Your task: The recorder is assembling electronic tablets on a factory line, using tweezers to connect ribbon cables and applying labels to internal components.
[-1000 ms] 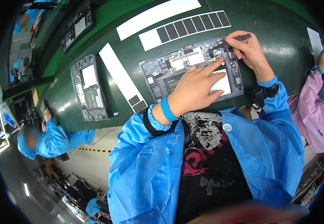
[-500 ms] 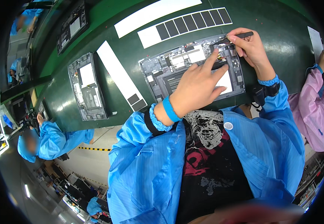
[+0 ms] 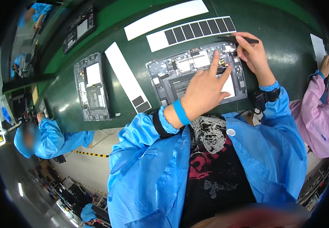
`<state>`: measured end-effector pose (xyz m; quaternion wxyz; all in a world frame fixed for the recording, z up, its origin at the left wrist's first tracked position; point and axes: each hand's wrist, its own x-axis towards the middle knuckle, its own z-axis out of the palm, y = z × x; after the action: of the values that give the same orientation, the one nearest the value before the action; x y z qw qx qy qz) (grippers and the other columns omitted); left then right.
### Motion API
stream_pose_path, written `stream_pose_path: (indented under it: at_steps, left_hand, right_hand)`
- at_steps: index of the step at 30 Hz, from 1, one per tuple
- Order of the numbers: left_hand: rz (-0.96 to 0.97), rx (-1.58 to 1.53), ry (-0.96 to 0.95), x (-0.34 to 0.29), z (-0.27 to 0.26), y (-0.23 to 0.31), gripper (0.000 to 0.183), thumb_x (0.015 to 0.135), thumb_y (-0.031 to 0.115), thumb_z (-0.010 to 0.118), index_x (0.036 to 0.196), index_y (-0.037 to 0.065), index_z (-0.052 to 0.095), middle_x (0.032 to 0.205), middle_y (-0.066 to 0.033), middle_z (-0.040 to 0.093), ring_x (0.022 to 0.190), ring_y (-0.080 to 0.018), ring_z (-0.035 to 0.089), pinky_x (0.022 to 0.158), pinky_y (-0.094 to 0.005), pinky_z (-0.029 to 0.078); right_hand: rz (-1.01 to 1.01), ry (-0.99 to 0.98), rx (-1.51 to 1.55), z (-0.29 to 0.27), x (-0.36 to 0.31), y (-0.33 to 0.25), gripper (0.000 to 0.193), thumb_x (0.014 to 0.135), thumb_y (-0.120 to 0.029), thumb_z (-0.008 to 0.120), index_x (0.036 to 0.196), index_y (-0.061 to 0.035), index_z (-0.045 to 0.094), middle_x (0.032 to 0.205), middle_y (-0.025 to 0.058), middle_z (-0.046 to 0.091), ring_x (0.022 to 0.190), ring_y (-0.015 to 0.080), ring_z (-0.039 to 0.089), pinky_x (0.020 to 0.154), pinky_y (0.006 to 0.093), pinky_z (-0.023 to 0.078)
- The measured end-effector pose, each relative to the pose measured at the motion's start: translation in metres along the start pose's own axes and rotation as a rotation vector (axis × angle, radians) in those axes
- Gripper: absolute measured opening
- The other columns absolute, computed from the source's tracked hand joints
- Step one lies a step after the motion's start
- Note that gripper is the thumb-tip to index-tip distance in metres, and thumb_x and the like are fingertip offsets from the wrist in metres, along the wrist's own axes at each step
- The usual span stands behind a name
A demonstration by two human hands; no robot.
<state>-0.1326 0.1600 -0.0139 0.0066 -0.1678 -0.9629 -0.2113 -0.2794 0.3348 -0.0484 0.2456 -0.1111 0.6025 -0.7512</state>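
Observation:
An opened laptop base [image 3: 162, 85], its circuit board and battery exposed, lies in front of me. My left hand [image 3: 203, 90] rests over it, holding nothing, with its fingers apart. Its index fingertip touches the board near the far edge, and the palm hides part of the base. In my right hand [image 3: 255, 55] is a pair of black tweezers [image 3: 246, 39], pinched between thumb and fingers. The tweezer tips point left, just beyond the base's far edge, beside a white sheet with several black rectangular pads [image 3: 193, 31]. Whether the tips hold anything cannot be made out.
Another opened laptop base [image 3: 92, 89] lies to the left, and a third [image 3: 80, 28] farther back. Between them and me is a white strip [image 3: 124, 72] with two black pads. A blank white sheet [image 3: 164, 19] lies at the far side. Co-workers sit at both sides.
My right hand has drawn the tweezers away from the board, up past the base's far edge toward the padded sheet. My left index finger stays on the board. The whole view has shifted slightly.

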Motion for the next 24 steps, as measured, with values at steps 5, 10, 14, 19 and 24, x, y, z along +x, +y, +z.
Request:
stream_pose_path:
  at_steps: [5, 10, 14, 19, 24]
  left_hand:
    - [0.001, 0.101, -0.042, 0.002, 0.011, 0.002, 0.078, 0.071, 0.043, 0.076, 0.136, 0.012, 0.047, 0.139, -0.039, 0.034, 0.067, -0.0322, 0.067, 0.063, -0.0355, 0.055]
    - [0.13, -0.125, 0.014, -0.016, -0.015, -0.01, 0.071, 0.075, 0.033, 0.075, 0.134, 0.005, 0.046, 0.137, -0.0322, 0.039, 0.076, -0.0365, 0.066, 0.072, -0.0409, 0.054]
    - [-0.317, -0.119, 0.441, -0.095, -0.051, -0.04, 0.064, 0.082, 0.023, 0.07, 0.134, -0.001, 0.041, 0.131, -0.024, 0.048, 0.106, -0.0362, 0.058, 0.091, -0.0436, 0.048]
    - [-0.656, -1.209, 0.184, -0.141, -0.046, -0.049, 0.068, 0.088, 0.018, 0.066, 0.142, -0.005, 0.031, 0.133, -0.02, 0.049, 0.118, -0.0314, 0.054, 0.098, -0.0403, 0.046]
    - [-0.353, -1.18, 0.444, -0.128, -0.109, -0.085, 0.069, 0.09, 0.018, 0.064, 0.147, 0.002, 0.029, 0.144, -0.0147, 0.041, 0.125, -0.0241, 0.046, 0.101, -0.0361, 0.043]
  right_hand:
    - [-0.049, 0.105, -0.007, 0.0, 0.002, 0.008, 0.027, 0.092, -0.016, 0.063, 0.112, 0.0023, 0.064, 0.072, 0.0068, 0.062, 0.059, 0.0079, 0.054, 0.047, 0.0201, 0.035]
    - [-0.316, 0.502, -0.164, 0.0, -0.006, 0.012, 0.038, 0.102, -0.027, 0.046, 0.123, 0.003, 0.054, 0.111, 0.0142, 0.066, 0.108, 0.023, 0.062, 0.086, 0.0315, 0.053]
    - [-0.246, 0.371, -0.554, -0.01, -0.059, 0.016, 0.037, 0.104, -0.024, 0.038, 0.119, 0.0062, 0.054, 0.109, 0.0185, 0.066, 0.108, 0.0246, 0.063, 0.095, 0.032, 0.046]
    - [-0.238, 0.246, -0.592, 0.023, -0.086, 0.04, 0.036, 0.098, -0.009, 0.045, 0.132, 0.0039, 0.047, 0.139, 0.019, 0.048, 0.125, 0.0264, 0.05, 0.104, 0.0326, 0.036]
    - [-0.274, 0.254, -0.011, 0.066, -0.027, -0.001, 0.045, 0.095, -0.003, 0.048, 0.14, -0.0032, 0.038, 0.139, 0.0172, 0.046, 0.124, 0.0232, 0.05, 0.103, 0.0321, 0.041]
